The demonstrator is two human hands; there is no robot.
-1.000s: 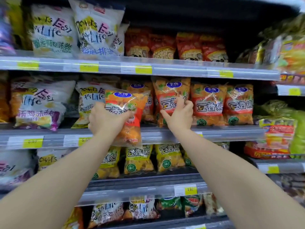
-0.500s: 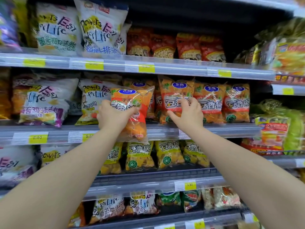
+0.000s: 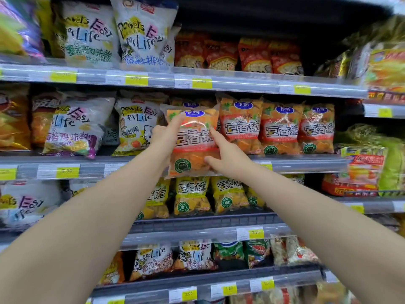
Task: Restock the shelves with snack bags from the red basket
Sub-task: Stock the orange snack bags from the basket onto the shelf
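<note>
An orange snack bag [image 3: 192,139] stands upright at the front edge of the middle shelf [image 3: 306,164]. My left hand [image 3: 163,137] grips its left side, with a finger up near the top. On its right side is my right hand [image 3: 223,157], thumb under the lower edge and a finger pointing up across the front. Three matching orange bags [image 3: 278,128] stand in a row on the shelf just to the right. The red basket is out of view.
White "Easy for Life" bags [image 3: 135,126] stand left of the held bag. Yellow bags [image 3: 192,194] fill the shelf below, red bags [image 3: 238,55] the shelf above. Another shelf unit with mixed packs [image 3: 368,167] juts out at the right.
My left hand has brought the orange bag right and upright, in front of the row. My right hand left the shelved bag and now holds the carried bag's right side.
</note>
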